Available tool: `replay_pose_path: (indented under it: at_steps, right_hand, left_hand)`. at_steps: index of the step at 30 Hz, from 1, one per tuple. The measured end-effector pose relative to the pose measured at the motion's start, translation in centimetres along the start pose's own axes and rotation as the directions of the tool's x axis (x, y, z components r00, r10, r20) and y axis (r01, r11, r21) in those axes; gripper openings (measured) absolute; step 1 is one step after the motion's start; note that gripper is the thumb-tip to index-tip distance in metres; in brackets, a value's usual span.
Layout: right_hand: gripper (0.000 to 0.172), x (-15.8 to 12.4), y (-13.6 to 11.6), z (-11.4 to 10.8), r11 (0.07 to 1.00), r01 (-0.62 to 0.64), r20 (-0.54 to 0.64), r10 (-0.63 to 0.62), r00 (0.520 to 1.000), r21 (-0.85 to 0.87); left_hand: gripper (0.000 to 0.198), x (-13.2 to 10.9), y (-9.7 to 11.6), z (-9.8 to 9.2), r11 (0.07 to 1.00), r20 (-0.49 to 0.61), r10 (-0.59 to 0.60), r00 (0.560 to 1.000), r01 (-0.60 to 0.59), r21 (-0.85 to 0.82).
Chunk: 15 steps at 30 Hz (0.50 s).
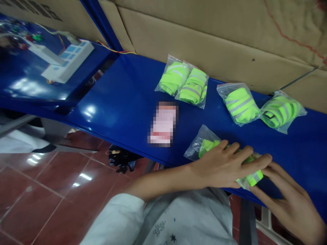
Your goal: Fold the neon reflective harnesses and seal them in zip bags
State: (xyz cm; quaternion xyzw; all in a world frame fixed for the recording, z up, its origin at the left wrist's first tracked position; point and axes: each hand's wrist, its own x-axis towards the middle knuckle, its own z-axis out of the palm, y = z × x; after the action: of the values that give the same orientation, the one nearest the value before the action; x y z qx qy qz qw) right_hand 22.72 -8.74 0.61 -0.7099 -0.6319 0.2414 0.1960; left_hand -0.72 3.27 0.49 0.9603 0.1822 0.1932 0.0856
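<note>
My left hand (227, 165) lies flat on a clear plastic bag (198, 144) that holds a neon-green reflective band (252, 178), near the front edge of the blue table (122, 102). Its fingers are stretched over the bag and press it down. My right hand (288, 197) comes in from the right. Its fingertips pinch the bag's right end, where the green band sticks out.
Several more bagged green bands (192, 86) lie along the back of the table by a cardboard wall (217, 37). A blurred pinkish card (163, 124) lies at mid-table. A white device with blue buttons (67, 59) sits at the far left. Red floor tiles (38, 204) lie below.
</note>
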Motion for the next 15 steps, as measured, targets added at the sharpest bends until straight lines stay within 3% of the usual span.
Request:
replay_pose_path:
  at_steps: [3,6,10,15]
  right_hand:
    - [0.05,0.5,0.2,-0.1,0.949,0.282,0.079,-0.273,0.959,-0.142]
    - [0.064,0.9,-0.2,-0.4,0.863,0.425,0.119,-0.408,0.905,-0.274]
    - [0.075,1.4,-1.2,-0.7,0.805,0.48,0.129,-0.466,0.875,-0.348]
    - [0.069,1.8,-1.3,-0.9,0.841,0.439,0.092,-0.434,0.896,-0.315]
  left_hand:
    - [0.066,0.2,0.0,0.0,1.0,0.031,0.01,0.999,-0.011,0.009]
    - [0.062,0.2,0.1,-0.1,1.0,0.041,0.013,0.999,-0.013,0.017]
    - [0.064,-0.1,0.2,-0.4,0.999,0.015,0.018,1.0,-0.018,0.041]
    - [0.055,-0.8,0.7,-0.7,0.976,-0.074,-0.035,0.997,0.05,0.214]
